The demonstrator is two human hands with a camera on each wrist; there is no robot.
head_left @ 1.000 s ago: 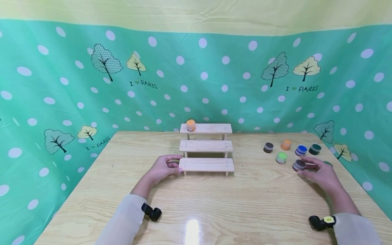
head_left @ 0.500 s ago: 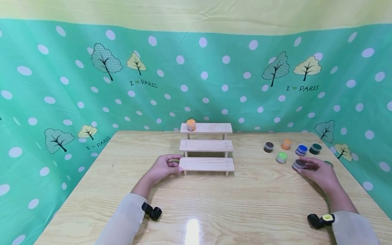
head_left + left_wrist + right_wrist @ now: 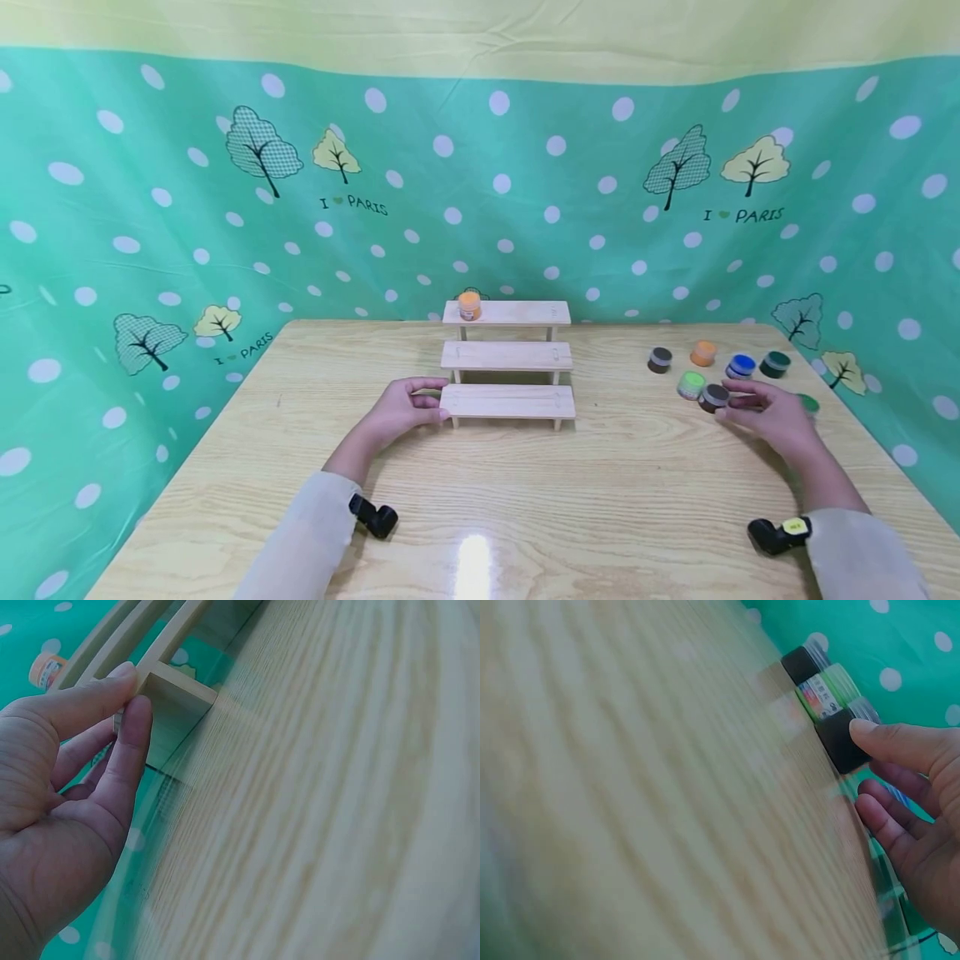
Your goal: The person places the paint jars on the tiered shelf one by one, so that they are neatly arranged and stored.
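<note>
A three-tier wooden display stand (image 3: 507, 402) stands mid-table in the head view. My left hand (image 3: 402, 412) pinches the left end of its lowest step between thumb and fingertips, also seen in the left wrist view. At the right, my right hand (image 3: 774, 417) holds a small black paint jar (image 3: 713, 398) with a clear lid, thumb on the near side. That jar sits close beside a light green paint jar (image 3: 692, 385); in the right wrist view the two look side by side. An orange paint jar (image 3: 469, 306) rests on the left of the top step.
Around the right hand stand another black jar (image 3: 660, 360), an orange jar (image 3: 703, 353), a blue jar (image 3: 740, 367), a dark green jar (image 3: 775, 363) and a partly hidden green jar (image 3: 807, 404). A polka-dot cloth (image 3: 555, 183) hangs behind the table.
My right hand has moved a little left with the black paint jar, bringing it up to the light green one. More of the green jar behind the hand shows. The left hand stays at the stand.
</note>
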